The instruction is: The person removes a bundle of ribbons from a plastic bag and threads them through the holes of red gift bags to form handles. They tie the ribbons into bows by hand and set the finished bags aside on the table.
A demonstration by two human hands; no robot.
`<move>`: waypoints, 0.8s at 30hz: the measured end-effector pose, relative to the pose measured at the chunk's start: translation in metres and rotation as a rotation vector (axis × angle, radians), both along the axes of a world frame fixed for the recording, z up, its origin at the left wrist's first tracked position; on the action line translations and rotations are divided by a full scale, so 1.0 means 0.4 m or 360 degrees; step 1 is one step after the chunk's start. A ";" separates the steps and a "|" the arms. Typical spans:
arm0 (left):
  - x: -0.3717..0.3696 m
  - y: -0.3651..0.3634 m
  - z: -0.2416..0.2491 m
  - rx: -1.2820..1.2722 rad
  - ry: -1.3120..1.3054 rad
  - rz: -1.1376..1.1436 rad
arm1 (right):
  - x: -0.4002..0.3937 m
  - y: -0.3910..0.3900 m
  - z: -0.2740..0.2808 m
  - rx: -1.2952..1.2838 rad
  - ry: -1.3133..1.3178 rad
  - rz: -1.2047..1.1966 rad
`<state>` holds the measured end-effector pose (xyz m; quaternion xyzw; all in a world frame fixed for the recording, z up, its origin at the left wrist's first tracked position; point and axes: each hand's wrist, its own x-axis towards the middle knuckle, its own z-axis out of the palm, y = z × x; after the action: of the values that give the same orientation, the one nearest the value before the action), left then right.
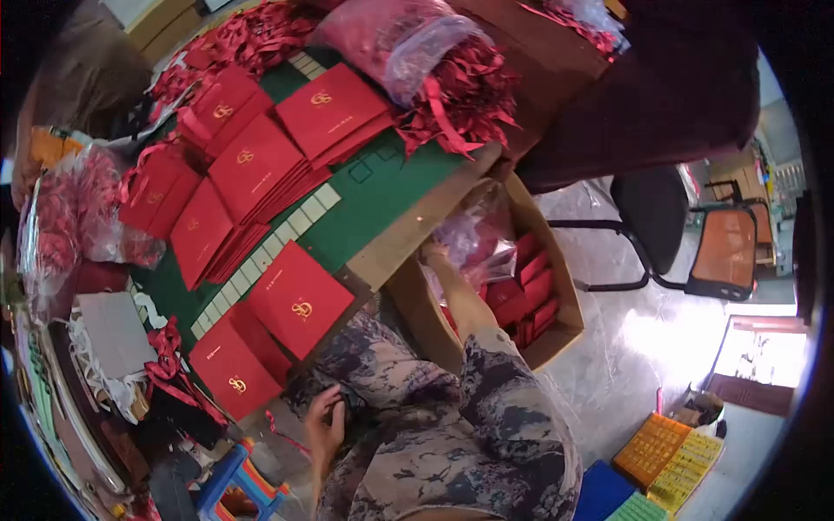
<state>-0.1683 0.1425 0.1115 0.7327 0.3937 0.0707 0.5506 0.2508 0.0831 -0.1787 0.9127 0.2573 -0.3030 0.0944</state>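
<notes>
My right hand [437,252] reaches into a cardboard box [563,300] beside the table, its fingers curled at the edge of a clear plastic bag [478,230]. Part of that hand is hidden by the plastic. Red paper pieces [512,300] fill the box below the bag. My left hand [325,418] hangs low near my lap, fingers loosely bent and apart, with nothing visible in it. Just above it, a red card bag with a gold emblem [300,300] lies at the table edge. A second red card bag [234,360] overlaps it on the left.
Stacks of red card bags [261,165] cover the green table mat [382,195]. A plastic sack of red ribbon [452,87] lies at the back. Chairs [647,221] stand to the right. A blue plastic stool [239,482] is at lower left, and yellow boxes [667,460] sit at lower right.
</notes>
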 end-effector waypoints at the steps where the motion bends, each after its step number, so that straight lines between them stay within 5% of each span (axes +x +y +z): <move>1: -0.004 -0.004 -0.006 -0.0013 -0.0035 0.0127 | 0.008 -0.004 -0.009 -0.0054 -0.0048 0.0109; 8: 0.068 0.038 0.061 0.0044 -0.0211 0.0178 | 0.030 -0.101 -0.064 0.1054 -0.0136 0.0257; 12: 0.083 0.055 0.088 0.0187 -0.0349 0.0170 | -0.091 -0.152 0.162 0.1470 -0.0878 -0.0112; 14: 0.090 0.056 0.103 0.0148 -0.0454 0.0195 | -0.127 -0.177 0.321 0.1892 -0.0485 -0.0404; 17: 0.091 0.056 0.121 0.0424 -0.0530 0.0257 | -0.180 -0.163 0.481 0.2130 -0.0747 -0.0155; 19: 0.104 0.070 0.143 0.0574 -0.0592 0.0300 | -0.262 -0.113 0.623 0.2124 -0.0573 -0.0231; 21: 0.116 0.101 0.165 0.1127 -0.0497 0.0178 | -0.325 -0.034 0.722 0.1895 -0.0462 0.0127; 24: 0.119 0.125 0.167 0.1258 -0.0456 0.0147 | -0.408 0.060 0.761 0.1604 -0.0449 0.0445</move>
<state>-0.1207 0.1924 0.1785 0.8519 0.2880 0.3420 0.2727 0.0878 0.1073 0.1256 0.8339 0.4745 -0.0011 -0.2820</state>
